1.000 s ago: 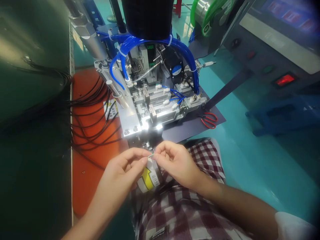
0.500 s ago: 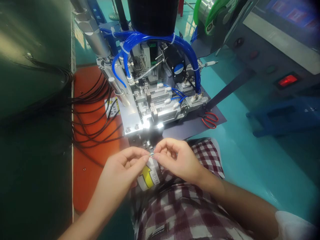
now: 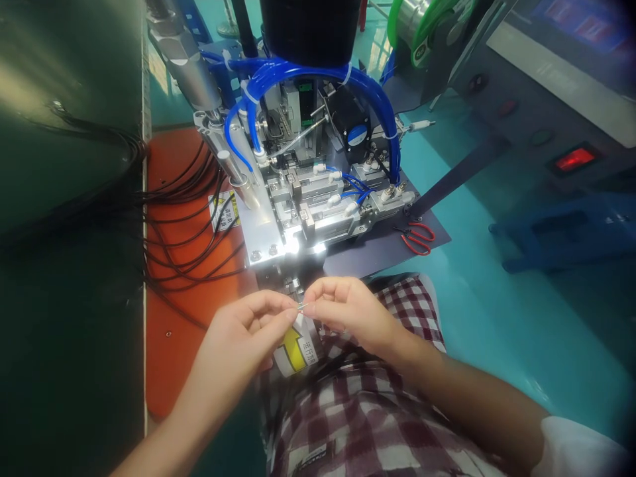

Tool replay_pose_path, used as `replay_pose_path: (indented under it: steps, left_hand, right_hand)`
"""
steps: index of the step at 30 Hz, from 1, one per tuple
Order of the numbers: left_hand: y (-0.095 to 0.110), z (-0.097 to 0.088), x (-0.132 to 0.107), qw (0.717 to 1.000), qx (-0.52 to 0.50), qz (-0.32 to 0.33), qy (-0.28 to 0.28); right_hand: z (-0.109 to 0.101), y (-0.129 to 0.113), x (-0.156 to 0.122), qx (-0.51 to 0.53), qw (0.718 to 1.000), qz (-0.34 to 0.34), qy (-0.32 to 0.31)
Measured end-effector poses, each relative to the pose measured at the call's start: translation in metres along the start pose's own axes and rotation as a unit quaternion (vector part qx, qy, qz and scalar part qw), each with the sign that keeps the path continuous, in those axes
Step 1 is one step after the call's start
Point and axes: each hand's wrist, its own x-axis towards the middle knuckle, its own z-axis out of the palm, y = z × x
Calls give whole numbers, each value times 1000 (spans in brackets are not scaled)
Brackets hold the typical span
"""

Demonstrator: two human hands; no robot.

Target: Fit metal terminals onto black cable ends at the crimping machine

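Observation:
Between the fingertips of both hands is a small thin metal piece (image 3: 301,307), too small for me to make out its kind. My left hand (image 3: 253,324) pinches it from the left with thumb and forefinger. From the right, my right hand (image 3: 345,308) holds its other end in a closed pinch. Just beyond my fingers lies the lit front of a metal machine (image 3: 318,228) with clamps and blue air tubes (image 3: 318,71). Below the hands is a white label with a yellow arrow (image 3: 294,351).
Red-handled pliers (image 3: 420,238) lie on the dark base plate at right. Black cables (image 3: 183,265) run over the orange board (image 3: 173,371) on the left. A control box with a glowing red switch (image 3: 575,159) stands at right, near a green-rimmed wire spool (image 3: 420,30).
Both hands stay pinched together in nearly the same place. The fingers of my right hand have shifted slightly around the small metal piece.

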Motion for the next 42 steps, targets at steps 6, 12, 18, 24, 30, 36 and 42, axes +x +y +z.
replay_pose_path:
  steps: [6,12,18,24,30,36,42]
  left_hand:
    - [2,-5,1,999,23,-25,-42]
    - [3,-6,4,998,29,-18,-61]
    - [-2,-3,1,999,-25,-29,-20]
    - [-1,0,0,997,-64,-46,22]
    - [-2,0,-1,997,-75,-27,24]
    - [-3,3,-1,996,-72,-22,50]
    - [-2,2,0,995,-80,-31,50]
  right_hand:
    - [-17,-9,7,-40,993,18,-113]
    - [-25,-17,13,-118,969,-78,-202]
    - [-19,-8,13,-138,976,-120,-117]
    - [-7,3,4,-140,983,-115,0]
    - [3,5,5,-117,986,-114,35]
    - [8,4,7,-5,998,-64,-4]
    - [9,7,5,-36,993,-104,28]
